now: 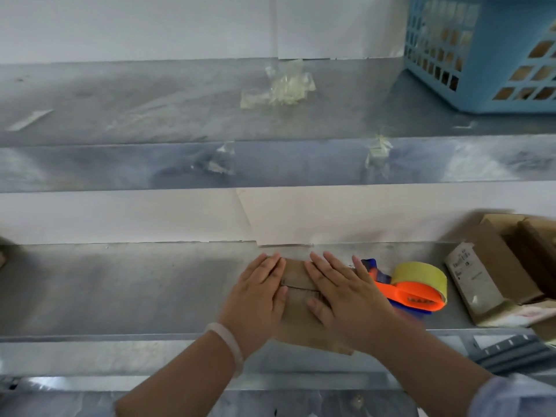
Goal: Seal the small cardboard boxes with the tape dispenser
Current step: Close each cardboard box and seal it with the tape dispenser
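Small cardboard box (pixel 299 279): low-centre on the metal shelf (pixel 120 290), mostly covered by both hands. Left hand (pixel 258 299) and right hand (pixel 346 299) lie palms down, fingers straight and close together, pressing the top flaps flat; neither grips anything. The flap seam shows between the hands, running 9 to 3 o'clock; I can make out no tape on it. Tape dispenser (pixel 415 293) (orange handle, yellow roll) lies just beside the box at 3 o'clock, untouched. Open boxes (pixel 493 281) sit further out at 3 o'clock. Step in hand, as judged: closing the flaps before taping. To do it well, bring the flap edges flush and hold them down with the left hand while the right reaches for the dispenser. Start the tape on one side wall and run it along the seam. Risk: the flaps spring up if both hands lift.
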A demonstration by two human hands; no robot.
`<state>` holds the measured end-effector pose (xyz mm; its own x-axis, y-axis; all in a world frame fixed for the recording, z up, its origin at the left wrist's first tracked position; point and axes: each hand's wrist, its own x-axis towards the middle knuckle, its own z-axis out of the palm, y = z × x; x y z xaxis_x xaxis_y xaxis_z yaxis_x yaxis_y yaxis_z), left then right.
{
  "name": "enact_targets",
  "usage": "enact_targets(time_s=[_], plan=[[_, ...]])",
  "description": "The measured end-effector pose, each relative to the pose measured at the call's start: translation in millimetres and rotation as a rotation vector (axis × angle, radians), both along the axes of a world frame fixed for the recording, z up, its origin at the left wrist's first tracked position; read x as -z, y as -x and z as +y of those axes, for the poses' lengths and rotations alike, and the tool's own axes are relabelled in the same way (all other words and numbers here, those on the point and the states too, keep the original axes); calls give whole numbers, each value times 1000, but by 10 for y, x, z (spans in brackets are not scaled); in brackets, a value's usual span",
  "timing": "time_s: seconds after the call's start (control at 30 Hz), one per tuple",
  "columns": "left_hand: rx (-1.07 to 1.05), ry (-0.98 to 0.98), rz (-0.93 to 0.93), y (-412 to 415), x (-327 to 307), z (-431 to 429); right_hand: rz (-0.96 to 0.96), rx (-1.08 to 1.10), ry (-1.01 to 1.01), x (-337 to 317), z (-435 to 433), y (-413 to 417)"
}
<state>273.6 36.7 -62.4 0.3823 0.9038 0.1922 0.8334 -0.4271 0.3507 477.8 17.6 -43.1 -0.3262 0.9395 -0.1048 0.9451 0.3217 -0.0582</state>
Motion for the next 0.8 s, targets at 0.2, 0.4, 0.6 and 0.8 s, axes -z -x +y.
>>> enact_targets(time_s=[0.2,0.4,0.6,0.8], plan=[[-14,96,72,-100,-62,126,286,247,-113,-29,16,1],[-63,220,-269,-108,-83,191,589,453,54,32,77,-25],[-132,302,-477,-79,-30,241,933,648,169,55,105,-70],[-183,363,-491,-117,-56,302,936,665,178,47,104,-66]])
